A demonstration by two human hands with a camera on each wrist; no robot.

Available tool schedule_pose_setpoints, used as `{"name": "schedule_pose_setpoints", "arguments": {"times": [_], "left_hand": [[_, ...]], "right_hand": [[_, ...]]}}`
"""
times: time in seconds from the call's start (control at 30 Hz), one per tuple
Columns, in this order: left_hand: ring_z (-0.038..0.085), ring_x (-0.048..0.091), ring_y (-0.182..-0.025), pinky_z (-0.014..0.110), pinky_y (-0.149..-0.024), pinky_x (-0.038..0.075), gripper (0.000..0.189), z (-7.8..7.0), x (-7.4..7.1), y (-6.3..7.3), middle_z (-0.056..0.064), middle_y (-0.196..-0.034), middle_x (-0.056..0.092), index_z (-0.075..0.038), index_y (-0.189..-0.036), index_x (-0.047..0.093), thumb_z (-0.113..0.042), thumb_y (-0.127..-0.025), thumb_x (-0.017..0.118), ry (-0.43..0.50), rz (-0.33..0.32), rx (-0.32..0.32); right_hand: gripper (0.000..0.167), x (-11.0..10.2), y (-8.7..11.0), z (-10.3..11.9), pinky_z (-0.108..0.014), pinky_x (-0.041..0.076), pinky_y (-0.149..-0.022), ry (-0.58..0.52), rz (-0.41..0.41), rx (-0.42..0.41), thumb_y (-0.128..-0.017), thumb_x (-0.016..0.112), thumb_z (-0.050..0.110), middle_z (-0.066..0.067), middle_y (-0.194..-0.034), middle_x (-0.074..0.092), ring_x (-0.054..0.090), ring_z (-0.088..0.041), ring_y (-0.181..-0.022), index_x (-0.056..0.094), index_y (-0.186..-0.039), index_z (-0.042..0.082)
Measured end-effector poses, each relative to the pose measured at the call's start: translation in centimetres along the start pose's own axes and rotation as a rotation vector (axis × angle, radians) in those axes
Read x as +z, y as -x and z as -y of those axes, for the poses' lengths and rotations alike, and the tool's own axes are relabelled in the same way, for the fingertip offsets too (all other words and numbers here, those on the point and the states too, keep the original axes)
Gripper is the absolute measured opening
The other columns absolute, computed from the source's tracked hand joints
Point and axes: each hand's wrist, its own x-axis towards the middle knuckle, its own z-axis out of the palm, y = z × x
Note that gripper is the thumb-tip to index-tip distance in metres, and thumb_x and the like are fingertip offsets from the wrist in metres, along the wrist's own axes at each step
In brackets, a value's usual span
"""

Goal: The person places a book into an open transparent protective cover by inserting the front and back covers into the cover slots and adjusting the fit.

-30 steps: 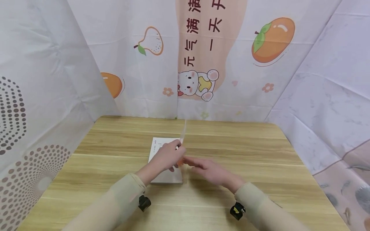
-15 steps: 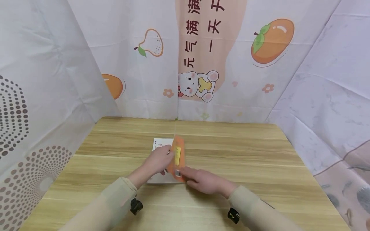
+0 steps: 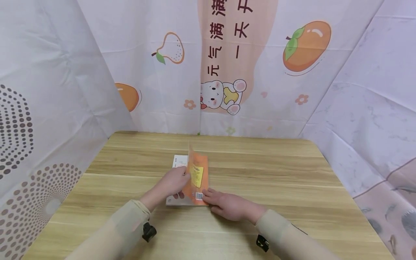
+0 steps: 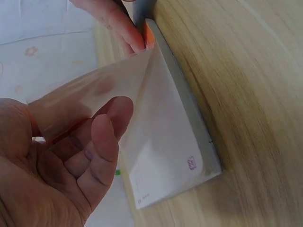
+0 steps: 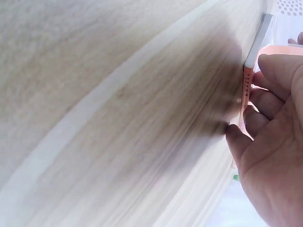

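Observation:
A book lies on the wooden table, with its white page [image 3: 175, 201] showing at left and its orange cover [image 3: 203, 169] at right. The cover bears a yellow label [image 3: 197, 175] and a barcode, and curves upward toward the left. My left hand [image 3: 170, 182] pinches the raised part, which looks pale and glossy from beneath in the left wrist view, above the white page [image 4: 161, 137]. My right hand [image 3: 229, 206] touches the book's lower right side, fingers extended. In the right wrist view, its fingers lie along the orange spine [image 5: 246, 85].
The wooden table [image 3: 276, 173] extends around the book. A printed curtain [image 3: 260, 94] hangs behind its far edge, with further cloths at both sides. Small black devices [image 3: 149, 232] are strapped to both wrists.
The left hand has moved left, bringing the cover over from upright, so its orange face now shows beside the right hand. The right hand has slid slightly down and stays at the book's right side.

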Motion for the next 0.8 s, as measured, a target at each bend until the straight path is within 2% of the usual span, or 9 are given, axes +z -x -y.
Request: {"name": "schedule_pose_setpoints", "arguments": {"times": [0.23,0.33,0.53,0.8], "left_hand": [[0.020,0.061,-0.048,0.028,-0.042,0.049,0.021,1.6,-0.2,-0.2,0.010,-0.069,0.061,-0.003,-0.098,0.061,-0.016,-0.100,0.044,-0.031,0.010,-0.063],[0.017,0.056,-0.047,0.026,-0.042,0.046,0.021,2.4,-0.1,-0.5,0.009,-0.066,0.060,-0.004,-0.096,0.061,-0.015,-0.101,0.044,-0.072,0.016,-0.086],[0.014,0.046,-0.055,0.025,-0.049,0.037,0.021,3.4,-0.2,-0.9,0.007,-0.072,0.056,-0.001,-0.097,0.063,-0.017,-0.101,0.050,-0.204,0.009,-0.071],[0.017,0.052,-0.059,0.028,-0.051,0.042,0.021,4.4,0.3,-1.0,0.008,-0.076,0.057,0.001,-0.107,0.061,-0.019,-0.101,0.057,-0.241,0.020,-0.073]], "right_hand": [[0.049,0.0,0.2,0.0,-0.045,0.032,-0.121,0.012,0.003,0.032,-0.107,0.053,0.020,0.000,-0.166,0.031,0.028,-0.020,-0.154,0.045,-0.155,0.017],[0.049,-0.1,0.4,-0.1,-0.045,0.031,-0.121,0.014,-0.004,0.036,-0.107,0.053,0.020,0.000,-0.166,0.031,0.029,-0.020,-0.153,0.045,-0.155,0.017],[0.048,-0.2,0.6,-0.5,-0.047,0.031,-0.121,0.014,-0.014,0.034,-0.107,0.054,0.019,0.000,-0.166,0.032,0.030,-0.021,-0.153,0.047,-0.154,0.017],[0.047,-0.2,0.8,-0.8,-0.047,0.032,-0.120,0.025,-0.030,0.022,-0.106,0.054,0.017,-0.002,-0.164,0.036,0.032,-0.022,-0.152,0.049,-0.153,0.016]]}}
